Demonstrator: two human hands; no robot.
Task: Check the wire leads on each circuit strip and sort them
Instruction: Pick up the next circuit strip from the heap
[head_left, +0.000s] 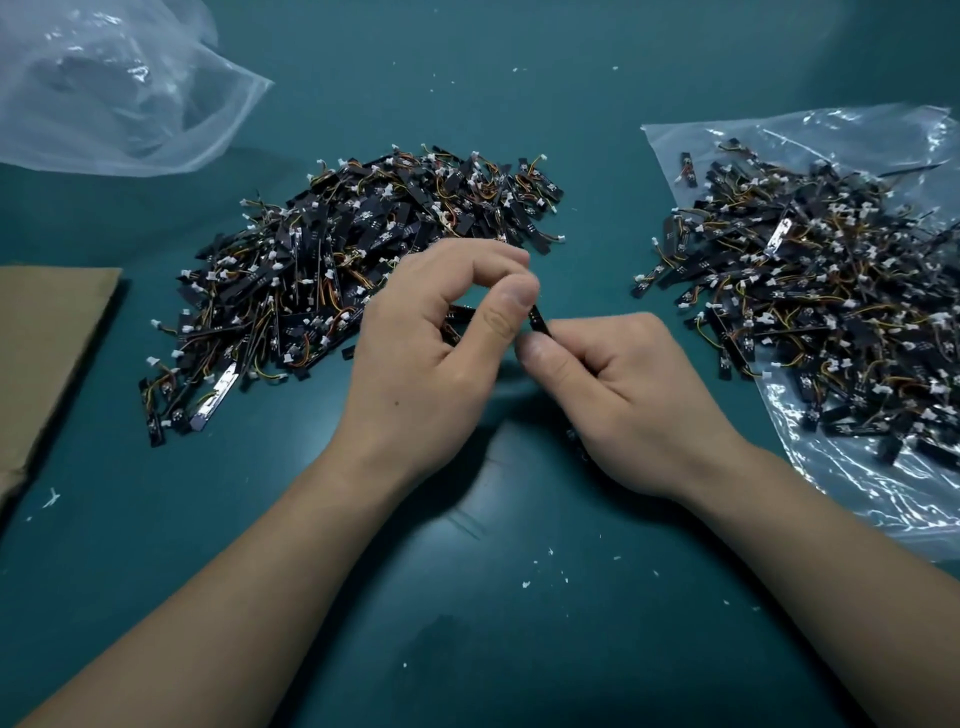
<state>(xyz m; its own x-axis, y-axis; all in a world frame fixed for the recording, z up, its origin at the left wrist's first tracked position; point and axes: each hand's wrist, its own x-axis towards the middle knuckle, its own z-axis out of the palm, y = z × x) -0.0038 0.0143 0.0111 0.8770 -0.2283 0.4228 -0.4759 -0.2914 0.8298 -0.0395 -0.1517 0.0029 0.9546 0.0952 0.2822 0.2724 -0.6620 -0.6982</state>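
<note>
Both hands meet over the middle of the green worktop (519, 597), sharing one black strip (537, 318). The left hand (436, 358) pinches it between thumb and curled fingers; the right hand (618, 395) grips its other end just beside. A heap of strips (332, 270) lies behind the left hand, another heap (810, 291) on a clear bag (883, 483) to the right.

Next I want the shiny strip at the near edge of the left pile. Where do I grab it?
Pinch the shiny strip across its narrow width near its lower end, coming from the near side: that end lies at the edge of the left pile, while the far end points into the heap.
</note>
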